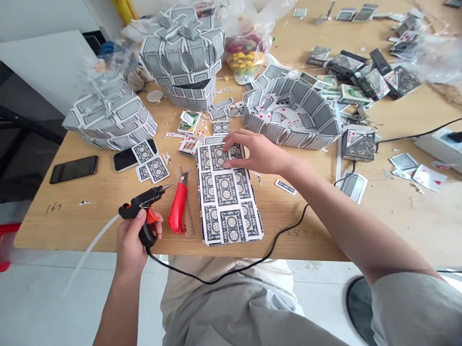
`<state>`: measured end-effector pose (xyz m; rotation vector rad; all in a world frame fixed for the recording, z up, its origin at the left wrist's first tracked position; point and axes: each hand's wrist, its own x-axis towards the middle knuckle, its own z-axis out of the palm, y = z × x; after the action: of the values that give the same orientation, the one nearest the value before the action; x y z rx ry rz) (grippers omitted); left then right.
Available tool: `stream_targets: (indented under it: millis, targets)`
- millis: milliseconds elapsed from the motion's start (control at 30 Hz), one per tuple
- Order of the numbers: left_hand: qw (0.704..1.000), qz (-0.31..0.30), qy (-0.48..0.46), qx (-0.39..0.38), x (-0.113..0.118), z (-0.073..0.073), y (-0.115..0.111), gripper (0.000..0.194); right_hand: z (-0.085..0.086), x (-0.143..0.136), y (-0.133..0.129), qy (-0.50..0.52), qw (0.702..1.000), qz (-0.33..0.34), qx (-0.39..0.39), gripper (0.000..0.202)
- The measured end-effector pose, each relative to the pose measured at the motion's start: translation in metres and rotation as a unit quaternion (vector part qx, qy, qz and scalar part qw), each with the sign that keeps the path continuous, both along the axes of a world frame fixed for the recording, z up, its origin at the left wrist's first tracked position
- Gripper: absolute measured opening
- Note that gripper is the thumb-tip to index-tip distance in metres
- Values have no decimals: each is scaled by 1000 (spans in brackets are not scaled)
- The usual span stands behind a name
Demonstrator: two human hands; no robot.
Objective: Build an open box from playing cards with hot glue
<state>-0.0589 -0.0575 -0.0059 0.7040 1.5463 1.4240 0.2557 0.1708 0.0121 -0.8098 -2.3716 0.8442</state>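
My left hand is wrapped round the grip of a black hot glue gun with an orange trigger. A long translucent glue stick sticks out of its back, and its nozzle points right. Flat on the table lies a panel covered in blue-patterned playing cards. Over its far end is my right hand, thumb and fingers apart, the fingertips resting on the cards. Between the gun and the panel lies a red utility knife, partly over a clear ruler.
Card-covered lidded boxes stand at the back left. An open card-walled tray sits right of the panel. Two phones lie left. The gun's black cord loops along the front edge. Card packs and a power strip are right.
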Motion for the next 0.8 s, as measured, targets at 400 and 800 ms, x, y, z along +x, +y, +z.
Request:
stream_targets:
  millis: [400,800]
  targets:
    - [1000,1,-1,21,-3,-13,-3,41,18,-13,10,-113,993,-16,11,36]
    - [1000,-5,9,28,-4,-15,-2,40,22,-31,-2,-194,976,-78,65,51]
